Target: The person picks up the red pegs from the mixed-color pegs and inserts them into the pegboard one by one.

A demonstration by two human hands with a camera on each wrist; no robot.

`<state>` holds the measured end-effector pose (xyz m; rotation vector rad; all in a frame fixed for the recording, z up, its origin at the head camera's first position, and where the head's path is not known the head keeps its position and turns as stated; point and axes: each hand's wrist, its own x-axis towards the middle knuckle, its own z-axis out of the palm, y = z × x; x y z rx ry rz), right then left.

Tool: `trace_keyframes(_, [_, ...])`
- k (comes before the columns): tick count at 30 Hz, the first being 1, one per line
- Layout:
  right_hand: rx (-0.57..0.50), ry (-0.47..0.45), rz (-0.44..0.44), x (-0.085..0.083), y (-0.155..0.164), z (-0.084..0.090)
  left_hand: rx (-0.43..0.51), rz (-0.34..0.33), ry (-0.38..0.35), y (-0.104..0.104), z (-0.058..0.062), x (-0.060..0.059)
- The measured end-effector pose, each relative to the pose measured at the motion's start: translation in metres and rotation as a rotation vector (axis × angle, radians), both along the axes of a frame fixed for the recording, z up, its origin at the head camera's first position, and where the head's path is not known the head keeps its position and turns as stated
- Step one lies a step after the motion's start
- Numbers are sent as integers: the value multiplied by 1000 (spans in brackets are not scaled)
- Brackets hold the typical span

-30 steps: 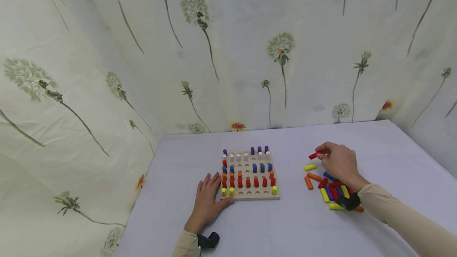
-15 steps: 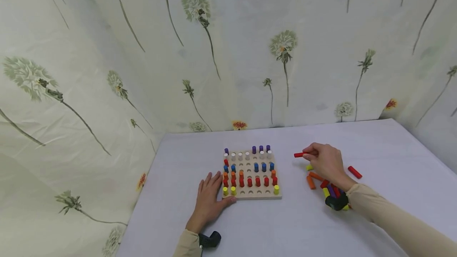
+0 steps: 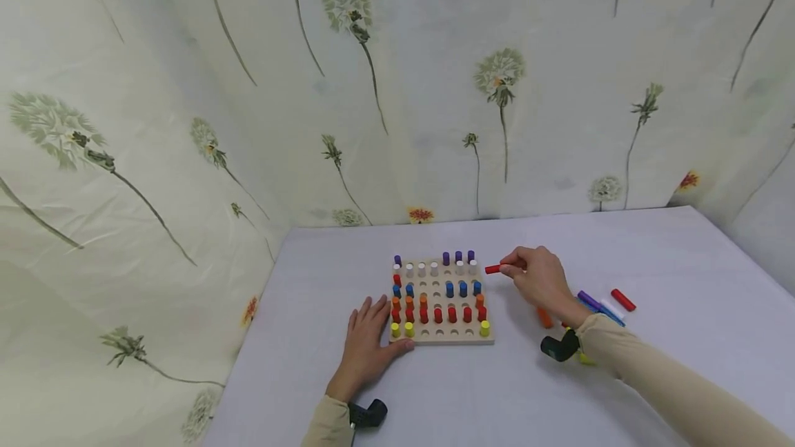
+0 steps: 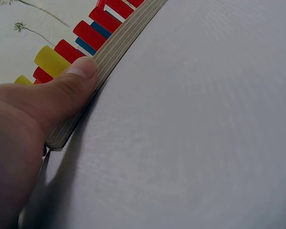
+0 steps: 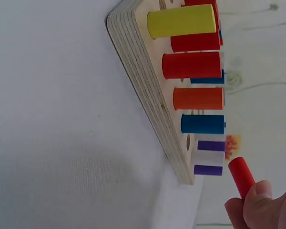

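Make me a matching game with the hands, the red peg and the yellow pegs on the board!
Things:
1. left hand
2. right hand
3. red peg
4. yellow pegs

Places:
A. front row of the board
B. pinched in fingers, in the air beside the board
C. resting against the board's front left corner
D. holding a peg

Pairs: 1-C, 2-D, 3-B, 4-A

Pretty plain setup: a table (image 3: 497, 392) covered in pale lavender-grey cloth, boxed in on three sides by a whitish curtain (image 3: 186, 88) printed with dandelion heads and a few red-orange flowers. Soft, even lighting.
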<state>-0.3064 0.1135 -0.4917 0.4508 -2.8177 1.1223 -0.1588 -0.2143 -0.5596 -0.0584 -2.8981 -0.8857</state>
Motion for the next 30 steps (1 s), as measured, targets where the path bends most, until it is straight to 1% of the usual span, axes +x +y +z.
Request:
trace_keyframes(6, [-11, -20, 27, -2, -20, -4, 9, 4, 0, -1, 1, 0])
trace_keyframes(13, [-21, -19, 46, -3, -41, -4, 9, -3, -4, -2, -3, -2])
trace_keyframes(19, [-43, -20, 79, -3, -57, 1, 2, -6, -9, -2, -2, -2])
trace_keyframes(26, [-71, 20, 127, -6, -80, 5, 10, 3, -18, -2, 1, -2])
trace_keyframes(30, [-81, 5, 154, -8, -93, 5, 2, 4, -21, -3, 1, -3])
